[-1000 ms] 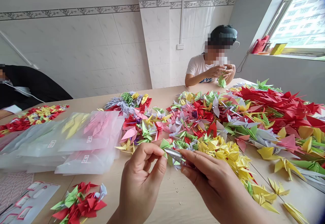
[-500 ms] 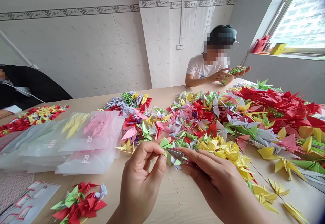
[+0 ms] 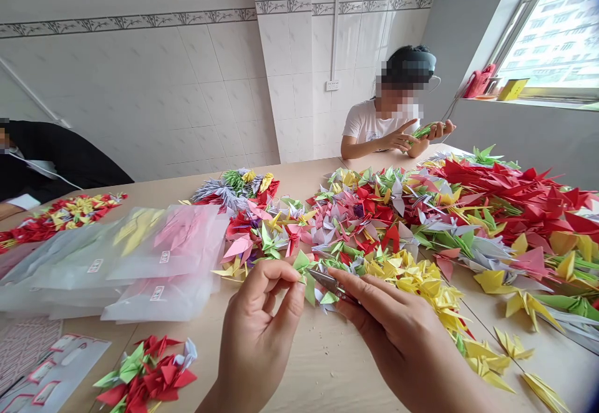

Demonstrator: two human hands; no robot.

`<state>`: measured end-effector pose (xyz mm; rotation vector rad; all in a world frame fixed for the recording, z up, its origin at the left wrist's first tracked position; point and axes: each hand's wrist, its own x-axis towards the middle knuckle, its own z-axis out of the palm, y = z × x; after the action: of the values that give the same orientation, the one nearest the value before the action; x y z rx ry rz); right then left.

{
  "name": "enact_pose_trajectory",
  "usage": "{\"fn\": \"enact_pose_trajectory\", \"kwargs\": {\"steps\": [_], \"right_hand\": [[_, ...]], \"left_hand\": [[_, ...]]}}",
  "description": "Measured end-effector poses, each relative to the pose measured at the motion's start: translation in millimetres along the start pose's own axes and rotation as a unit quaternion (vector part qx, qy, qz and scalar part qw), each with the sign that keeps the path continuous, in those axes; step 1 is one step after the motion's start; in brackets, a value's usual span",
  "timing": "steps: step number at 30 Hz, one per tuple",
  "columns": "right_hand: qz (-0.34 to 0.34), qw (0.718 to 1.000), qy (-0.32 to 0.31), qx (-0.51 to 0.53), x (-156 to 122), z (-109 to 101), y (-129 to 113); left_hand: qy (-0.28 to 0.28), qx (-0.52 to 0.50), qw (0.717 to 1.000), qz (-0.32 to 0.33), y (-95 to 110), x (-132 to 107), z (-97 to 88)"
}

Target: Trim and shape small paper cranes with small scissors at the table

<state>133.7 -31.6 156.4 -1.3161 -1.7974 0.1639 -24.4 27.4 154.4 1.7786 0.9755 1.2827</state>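
Left hand (image 3: 259, 329), thumb and forefinger pinched together on a green origami crane (image 3: 303, 279), just above a light wood table (image 3: 327, 369). Right hand (image 3: 402, 332), fingers closed around a small pointed metal tool (image 3: 326, 281), its tip at the crane's edge. Just beyond, a broad heap of multicoloured paper cranes (image 3: 369, 213), with red cranes (image 3: 515, 188) massed to the right. Further left, plastic bags of cranes (image 3: 159, 257) beside a small red-and-green pile (image 3: 145, 369). At the table's far end, a seated co-worker (image 3: 379, 123) with green paper cranes (image 3: 423, 131) in both hands.
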Motion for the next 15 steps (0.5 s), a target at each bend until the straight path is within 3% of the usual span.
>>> {"fn": "enact_pose_trajectory", "kwargs": {"steps": [15], "right_hand": [[0.015,0.999,-0.008,0.040,0.3,-0.1,-0.7]], "left_hand": [[-0.016,0.002,1.000,0.007,0.1,-1.4,-0.2]]}}
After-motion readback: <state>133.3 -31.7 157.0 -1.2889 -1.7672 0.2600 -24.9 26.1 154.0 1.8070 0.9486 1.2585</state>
